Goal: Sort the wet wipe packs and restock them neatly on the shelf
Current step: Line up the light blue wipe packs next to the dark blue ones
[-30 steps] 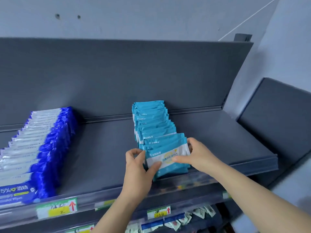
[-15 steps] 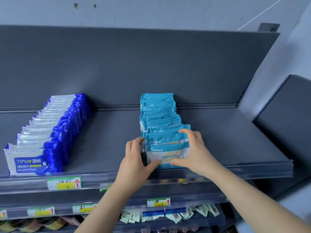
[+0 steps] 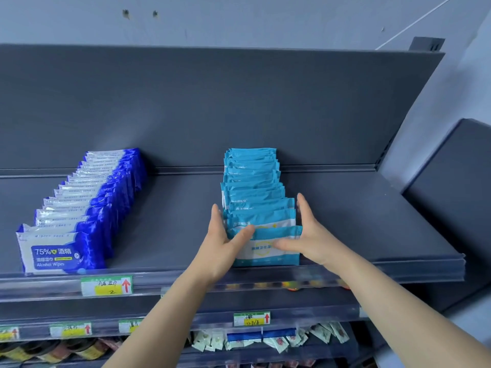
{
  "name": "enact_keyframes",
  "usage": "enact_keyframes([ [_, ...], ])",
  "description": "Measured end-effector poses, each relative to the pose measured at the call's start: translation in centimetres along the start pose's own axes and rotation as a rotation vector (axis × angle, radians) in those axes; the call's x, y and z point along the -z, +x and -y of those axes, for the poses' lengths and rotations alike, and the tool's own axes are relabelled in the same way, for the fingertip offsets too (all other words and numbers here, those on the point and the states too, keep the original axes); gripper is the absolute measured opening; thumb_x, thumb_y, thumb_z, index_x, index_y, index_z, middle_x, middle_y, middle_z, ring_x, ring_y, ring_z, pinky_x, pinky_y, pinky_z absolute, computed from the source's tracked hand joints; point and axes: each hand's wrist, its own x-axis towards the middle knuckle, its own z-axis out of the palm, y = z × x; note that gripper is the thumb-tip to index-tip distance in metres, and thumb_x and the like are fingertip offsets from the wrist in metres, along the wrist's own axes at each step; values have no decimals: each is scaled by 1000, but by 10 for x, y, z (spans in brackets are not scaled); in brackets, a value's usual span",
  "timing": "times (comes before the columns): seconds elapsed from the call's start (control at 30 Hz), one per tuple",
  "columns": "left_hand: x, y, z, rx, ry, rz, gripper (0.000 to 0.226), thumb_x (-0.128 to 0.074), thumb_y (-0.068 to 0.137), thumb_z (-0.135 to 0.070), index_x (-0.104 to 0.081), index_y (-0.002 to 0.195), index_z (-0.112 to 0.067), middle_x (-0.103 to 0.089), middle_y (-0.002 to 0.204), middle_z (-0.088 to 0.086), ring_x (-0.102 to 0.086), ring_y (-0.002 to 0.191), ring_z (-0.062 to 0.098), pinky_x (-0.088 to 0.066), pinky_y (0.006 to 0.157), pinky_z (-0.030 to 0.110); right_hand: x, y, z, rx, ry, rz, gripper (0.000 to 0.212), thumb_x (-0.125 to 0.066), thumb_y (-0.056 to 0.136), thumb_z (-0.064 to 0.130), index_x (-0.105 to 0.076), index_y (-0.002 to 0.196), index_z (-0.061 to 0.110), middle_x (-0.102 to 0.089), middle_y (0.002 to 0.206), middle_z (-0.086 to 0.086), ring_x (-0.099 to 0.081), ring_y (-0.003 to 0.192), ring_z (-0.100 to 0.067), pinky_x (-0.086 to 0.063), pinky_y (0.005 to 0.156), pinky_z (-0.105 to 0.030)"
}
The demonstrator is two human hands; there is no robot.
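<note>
Left hand and right hand are pressed flat, fingers straight, against the left and right sides of the teal pack row on the shelf.

Alcohol wipe row left on shelf, second pack row right, left hand and right hand flanking its front

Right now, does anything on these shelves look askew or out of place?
Mildly. The teal row is slightly ragged: pack edges are staggered, not flush. The left hand and right hand flank its front packs. Lower down, small sachets lie jumbled. Nothing looks spilled or torn.
</note>
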Motion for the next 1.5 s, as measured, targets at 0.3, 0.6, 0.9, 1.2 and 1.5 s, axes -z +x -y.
enact_keyframes([
  [0.3,-9,28,9,33,4,-126,40,-55,91,-48,-44,126,-33,-59,116,-21,-60,107,2,-49,96,32,-5,9,-2,41,202,84,91,-69,83,11,-11,142,51,-51,132,24,-54,116,4,-47,95,-24],
  [0.6,7,67,3,270,-223,-219,84,-50,88,-60,-8,153,-26,-31,153,-8,-47,129,16,-43,105,40,2,46,7,-70,513,-28,80,-50,87,50,-8,152,34,-36,150,11,-45,132,-14,-34,112,-45],
  [0.9,15,77,6,273,-244,-128,66,-45,82,-64,-42,137,-27,-56,135,-3,-64,110,17,-49,98,44,1,56,9,-81,542,-43,52,-34,100,45,-27,149,31,-37,147,15,-47,126,-10,-36,106,-35],
  [1.2,19,103,-5,361,-353,-18,53,-40,94,-55,-58,126,-17,-69,117,4,-69,102,23,-52,94,45,14,96,26,-174,571,67,44,-36,98,47,-63,122,21,-70,115,0,-68,104,-21,-53,88,-39],
  [1.5,37,138,1,267,-160,-121,74,-40,88,-60,-23,150,-24,-33,147,-16,-36,137,13,-24,116,38,27,139,19,-153,469,-176,74,-45,96,47,-4,154,27,-9,161,7,-14,147,-15,-15,120,-41],
])
